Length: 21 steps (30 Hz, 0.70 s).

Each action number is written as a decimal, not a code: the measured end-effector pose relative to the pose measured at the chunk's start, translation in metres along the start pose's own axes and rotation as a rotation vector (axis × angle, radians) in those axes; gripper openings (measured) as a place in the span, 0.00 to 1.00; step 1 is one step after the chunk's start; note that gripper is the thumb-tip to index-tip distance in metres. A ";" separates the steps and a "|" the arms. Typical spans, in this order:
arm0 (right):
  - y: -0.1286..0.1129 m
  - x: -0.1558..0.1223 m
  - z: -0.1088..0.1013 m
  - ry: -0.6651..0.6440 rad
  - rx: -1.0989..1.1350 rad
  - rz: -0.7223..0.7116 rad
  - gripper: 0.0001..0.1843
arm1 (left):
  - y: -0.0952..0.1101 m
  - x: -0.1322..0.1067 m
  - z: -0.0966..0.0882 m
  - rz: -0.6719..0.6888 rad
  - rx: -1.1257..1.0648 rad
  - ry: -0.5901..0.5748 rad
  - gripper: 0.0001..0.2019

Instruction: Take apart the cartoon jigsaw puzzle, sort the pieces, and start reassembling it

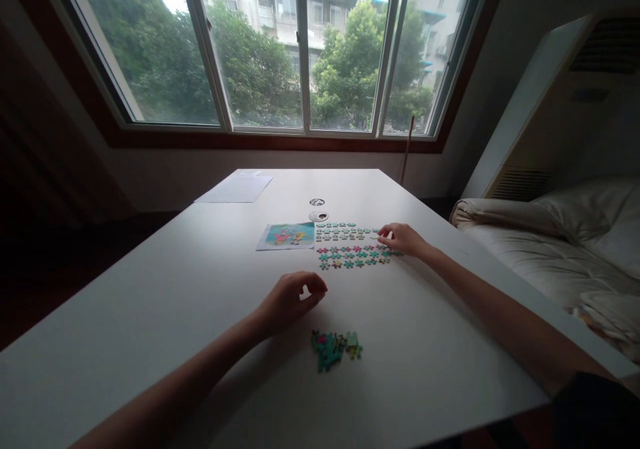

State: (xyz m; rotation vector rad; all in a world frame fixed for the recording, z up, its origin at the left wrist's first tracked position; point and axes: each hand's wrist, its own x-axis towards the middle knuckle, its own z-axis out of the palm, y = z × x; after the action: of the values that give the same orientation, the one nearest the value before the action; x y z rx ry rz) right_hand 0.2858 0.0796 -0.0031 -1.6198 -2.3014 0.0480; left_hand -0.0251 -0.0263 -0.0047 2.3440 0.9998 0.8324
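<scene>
My right hand reaches to the right end of several rows of loose jigsaw puzzle pieces. Its thumb and index finger pinch at a small puzzle piece, mostly covered by the fingertips. Over the near middle of the table hovers my left hand, fingers curled and thumb tip drawn against them; whatever they may hold is hidden. Below it lies a heap of green, yellow and pink puzzle pieces. Left of the rows is a picture sheet with cartoon figures on blue.
The white table narrows toward the window. Two round flat items, one behind the other, lie beyond the rows. A paper sheet rests at the far left corner. On the right stands a padded sofa.
</scene>
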 end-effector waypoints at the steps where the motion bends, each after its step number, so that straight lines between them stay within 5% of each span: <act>1: 0.002 0.005 0.002 -0.012 -0.001 0.002 0.12 | 0.000 0.000 0.000 -0.005 -0.002 -0.001 0.05; 21: -0.005 0.029 0.020 -0.044 0.030 -0.032 0.09 | -0.005 -0.002 -0.003 0.008 0.017 -0.005 0.05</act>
State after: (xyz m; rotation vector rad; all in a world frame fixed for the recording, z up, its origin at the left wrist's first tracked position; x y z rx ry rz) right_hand 0.2673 0.1080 -0.0138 -1.5814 -2.3478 0.1117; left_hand -0.0301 -0.0241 -0.0062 2.3644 0.9996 0.8233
